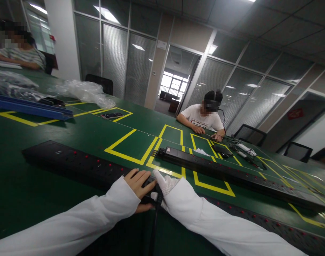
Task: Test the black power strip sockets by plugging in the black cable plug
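Note:
A long black power strip (79, 161) with red dots along it lies slantwise on the green table. My left hand (139, 188), bare below a white sleeve, has its fingers curled over the strip's near end. Beside it my right hand (166, 186), in a white dotted glove, is closed about the thick end of a black cord (155, 224). That cord hangs down toward me. Exactly where the cord meets the strip is hidden by my fingers.
Another black power strip (218, 169) with plug pins lies beyond my right hand; a third (271, 222) runs under my right sleeve. Yellow tape (125, 158) marks the table. A blue rail (31, 108) and plastic bags (82, 90) lie left. A person (205, 121) sits across, near cables (247, 153).

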Demonstrator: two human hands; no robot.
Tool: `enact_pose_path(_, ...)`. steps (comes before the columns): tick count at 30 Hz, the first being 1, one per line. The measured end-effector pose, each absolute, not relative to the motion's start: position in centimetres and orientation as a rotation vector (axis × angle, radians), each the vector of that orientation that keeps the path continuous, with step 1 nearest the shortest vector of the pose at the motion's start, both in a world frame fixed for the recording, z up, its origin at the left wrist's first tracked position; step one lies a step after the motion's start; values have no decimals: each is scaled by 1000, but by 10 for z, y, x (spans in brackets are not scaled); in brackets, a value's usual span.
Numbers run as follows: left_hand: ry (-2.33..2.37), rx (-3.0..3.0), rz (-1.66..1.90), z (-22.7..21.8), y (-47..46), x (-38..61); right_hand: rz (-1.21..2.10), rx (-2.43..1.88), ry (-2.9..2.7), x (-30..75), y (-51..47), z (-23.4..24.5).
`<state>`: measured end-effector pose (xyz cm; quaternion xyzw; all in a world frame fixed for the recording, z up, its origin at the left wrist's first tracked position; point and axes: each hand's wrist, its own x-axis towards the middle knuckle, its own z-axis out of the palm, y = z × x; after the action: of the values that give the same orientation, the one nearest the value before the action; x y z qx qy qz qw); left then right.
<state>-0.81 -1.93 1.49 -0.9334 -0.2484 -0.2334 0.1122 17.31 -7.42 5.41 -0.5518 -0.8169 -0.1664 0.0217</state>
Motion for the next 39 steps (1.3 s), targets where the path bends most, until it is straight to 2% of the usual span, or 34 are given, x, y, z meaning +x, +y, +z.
enact_pose_path(7, -704, -2668, -549, 13, -3, -27, -511, -1634, -2659, 146, -69, 70)
enact_pose_path(14, -625, -2594, -619, 12, 1, -39, -499, -1528, -2697, 139, -63, 73)
enact_pose_path(22, -653, -2714, -673, 13, -7, -41, -442, -1620, -2710, 135, -62, 79)
enact_pose_path(27, -652, -2742, -651, 18, -10, -42, -307, -1601, -2709, 137, -64, 84)
enact_pose_path(39, -587, -2676, -636, 20, -7, -42, -270, -1556, -2694, 145, -72, 83)
